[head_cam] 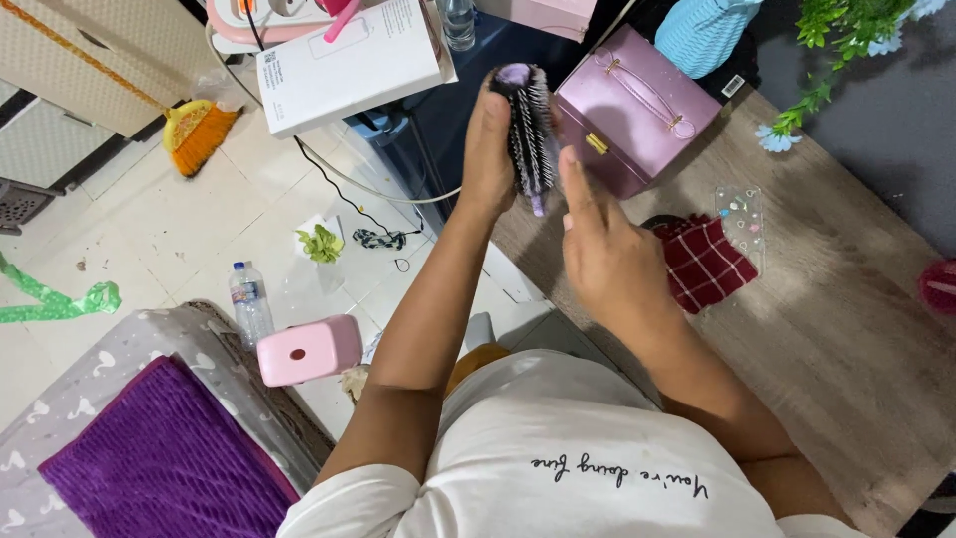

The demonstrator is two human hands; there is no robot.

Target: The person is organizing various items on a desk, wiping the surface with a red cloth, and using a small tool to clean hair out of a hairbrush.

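Item: round hairbrush (531, 130), purple with black bristles, being held upright above the desk (846, 329) edge. Left hand (488, 149) is wrapping its grip around the brush. Right hand (607, 259), grip loose, is touching the bristles with an extended fingertip. Lilac box (637, 105) sitting just behind.

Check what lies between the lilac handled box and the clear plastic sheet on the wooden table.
Head view: bare wood table between lilac box and clear sheet; the red checked cloth sits lower, off that line.
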